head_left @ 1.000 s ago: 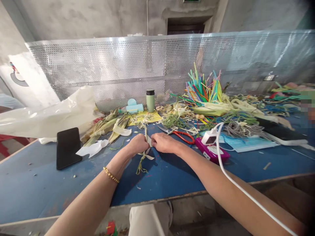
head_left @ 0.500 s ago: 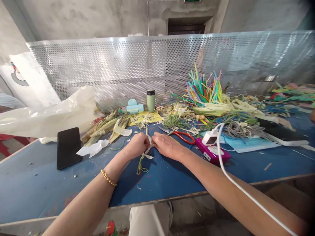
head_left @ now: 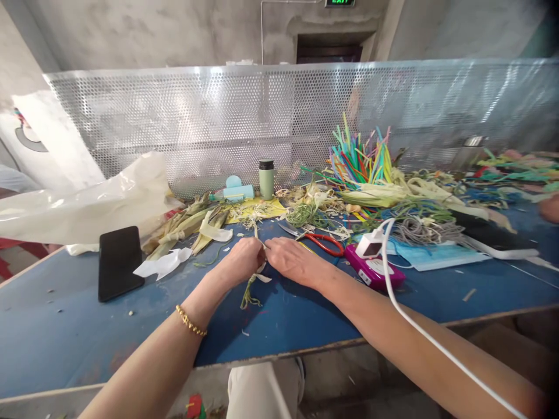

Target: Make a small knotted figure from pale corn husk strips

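Note:
My left hand (head_left: 244, 260) is closed, its fingertips pinched on a small piece of corn husk (head_left: 262, 278) over the blue table. Against it my right hand (head_left: 292, 260) is also closed, the fingertips meeting the left ones at the same piece. A pale strip sticks up between the hands. Below them hangs a tassel of green strands (head_left: 250, 298). The fingers cover the middle of the piece. Red-handled scissors (head_left: 326, 244) lie just beyond my right hand. A white scrap (head_left: 163, 263) and dried corn husks (head_left: 177, 230) lie to the left of my left hand.
A black phone (head_left: 120, 263) lies left. At the back stand a green bottle (head_left: 266, 181) and colourful pipe cleaners (head_left: 362, 157). A purple power bank (head_left: 375, 272) with a white cable (head_left: 399, 305) is at right, beside a blue mask (head_left: 432, 256). A person's hand (head_left: 549, 208) shows far right.
My hands have drawn slightly closer together, and the right one has turned more over the husk piece. The view has shifted a little; the tassel still hangs below.

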`<state>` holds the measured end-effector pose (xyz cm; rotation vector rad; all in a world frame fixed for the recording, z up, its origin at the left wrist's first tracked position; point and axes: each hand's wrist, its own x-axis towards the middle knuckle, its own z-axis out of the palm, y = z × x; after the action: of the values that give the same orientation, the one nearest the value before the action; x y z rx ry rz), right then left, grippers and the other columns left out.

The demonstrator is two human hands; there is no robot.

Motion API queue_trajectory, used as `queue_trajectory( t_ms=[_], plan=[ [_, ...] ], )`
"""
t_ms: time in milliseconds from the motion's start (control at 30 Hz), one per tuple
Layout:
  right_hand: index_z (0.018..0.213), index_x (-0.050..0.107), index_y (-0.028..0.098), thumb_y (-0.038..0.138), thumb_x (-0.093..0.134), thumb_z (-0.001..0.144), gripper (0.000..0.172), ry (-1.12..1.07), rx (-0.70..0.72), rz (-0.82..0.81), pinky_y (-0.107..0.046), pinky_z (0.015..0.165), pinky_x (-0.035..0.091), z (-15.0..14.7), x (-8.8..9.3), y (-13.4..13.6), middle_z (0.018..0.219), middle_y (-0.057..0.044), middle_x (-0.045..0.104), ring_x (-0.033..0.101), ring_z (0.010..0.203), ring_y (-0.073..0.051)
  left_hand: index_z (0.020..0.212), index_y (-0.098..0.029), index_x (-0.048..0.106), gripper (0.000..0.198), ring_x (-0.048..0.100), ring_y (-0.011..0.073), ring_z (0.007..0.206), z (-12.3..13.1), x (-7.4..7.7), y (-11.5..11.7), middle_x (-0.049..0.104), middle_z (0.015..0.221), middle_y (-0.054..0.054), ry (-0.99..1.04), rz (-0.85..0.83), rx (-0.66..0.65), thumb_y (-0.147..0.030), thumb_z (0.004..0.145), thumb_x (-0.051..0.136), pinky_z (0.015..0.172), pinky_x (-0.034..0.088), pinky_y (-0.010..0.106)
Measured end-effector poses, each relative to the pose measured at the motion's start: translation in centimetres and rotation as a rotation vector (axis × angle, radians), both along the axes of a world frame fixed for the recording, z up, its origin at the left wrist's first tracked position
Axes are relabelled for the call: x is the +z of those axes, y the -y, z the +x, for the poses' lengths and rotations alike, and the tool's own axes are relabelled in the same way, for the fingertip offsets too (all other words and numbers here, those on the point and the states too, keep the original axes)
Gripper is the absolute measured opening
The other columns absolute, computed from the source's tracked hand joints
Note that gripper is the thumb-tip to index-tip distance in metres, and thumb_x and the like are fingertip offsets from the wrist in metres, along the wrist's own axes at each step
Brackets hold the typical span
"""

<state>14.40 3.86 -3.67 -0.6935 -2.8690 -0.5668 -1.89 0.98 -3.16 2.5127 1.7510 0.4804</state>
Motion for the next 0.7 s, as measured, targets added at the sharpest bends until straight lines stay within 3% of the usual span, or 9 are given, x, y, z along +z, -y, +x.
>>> queue_trajectory(
  t_ms=[233,433,533,700],
  plan=[
    [0.092,0.058,0.013,0.007,0.049,0.086,0.012,-0.101,-0.011,-0.183,-0.025,0.070,0.038,0.5,0.5,-0.8,0.090,-0.008,0.060,0.056,0.081,-0.016,0.072,-0.015,0.071,0.020,0.060,0.0169,0.064,0.2,0.4,0.1,0.070,0.070,0.008,0.083,-0.100,0.088,-0.012,0.067,0.052,0.059,0.039,0.025],
    [0.089,0.057,0.015,0.015,0.044,0.092,0.014,-0.192,-0.027,-0.234,-0.026,0.071,0.036,0.8,0.2,-1.3,0.088,-0.007,0.060,0.057,0.078,-0.016,0.071,-0.014,0.071,0.024,0.058,0.0160,0.063,-0.4,-0.5,-0.8,0.069,0.069,0.008,0.081,-0.098,0.041,-0.011,0.071,0.047,0.058,0.037,0.025],
    [0.087,0.058,0.015,0.018,0.041,0.094,0.018,-0.222,-0.078,-0.279,-0.026,0.069,0.035,0.6,-0.1,-1.9,0.087,-0.008,0.063,0.058,0.077,-0.016,0.073,-0.014,0.070,0.023,0.060,0.0178,0.065,-0.4,-0.8,-1.1,0.070,0.071,0.009,0.055,-0.094,0.095,-0.011,0.071,0.048,0.058,0.037,0.026],
    [0.082,0.062,0.016,0.021,0.053,0.087,0.011,-0.239,-0.232,-0.451,-0.024,0.062,0.033,-0.1,0.0,-2.8,0.082,-0.006,0.068,0.060,0.075,-0.016,0.072,-0.014,0.068,0.021,0.064,0.0231,0.070,-0.2,-0.9,-1.0,0.069,0.071,0.013,-0.003,-0.076,0.201,-0.024,0.077,0.051,0.058,0.039,0.029]
  ],
)
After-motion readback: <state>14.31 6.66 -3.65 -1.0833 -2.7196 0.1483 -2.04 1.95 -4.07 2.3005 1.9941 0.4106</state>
